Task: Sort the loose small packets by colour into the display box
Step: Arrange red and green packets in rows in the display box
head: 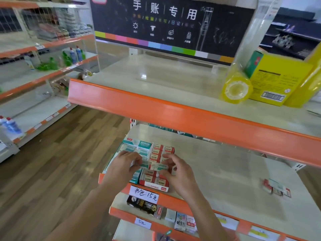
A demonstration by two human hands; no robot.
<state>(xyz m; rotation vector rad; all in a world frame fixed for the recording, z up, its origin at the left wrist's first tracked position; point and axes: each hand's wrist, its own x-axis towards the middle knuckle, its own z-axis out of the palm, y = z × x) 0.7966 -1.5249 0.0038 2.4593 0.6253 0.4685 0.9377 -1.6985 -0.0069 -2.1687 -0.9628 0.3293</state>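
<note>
Together left hand (124, 165), right hand (175, 168) apparently pinch packet (157, 166) over display box (152, 184) near shelf edge (175, 200).

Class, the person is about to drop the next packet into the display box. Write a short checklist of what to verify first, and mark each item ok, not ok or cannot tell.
1. Packet held: ok. The left hand and right hand pinch a small packet between them.
2. Packet colour clear: cannot tell; it is blurred.
3. Colours kept apart in the display box: ok. Teal packets lie left, red packets right.
4. Free slot under the hands: cannot tell; the hands hide it.
5. All loose packets gathered: not ok. A loose pile lies on the shelf to the right.
</note>
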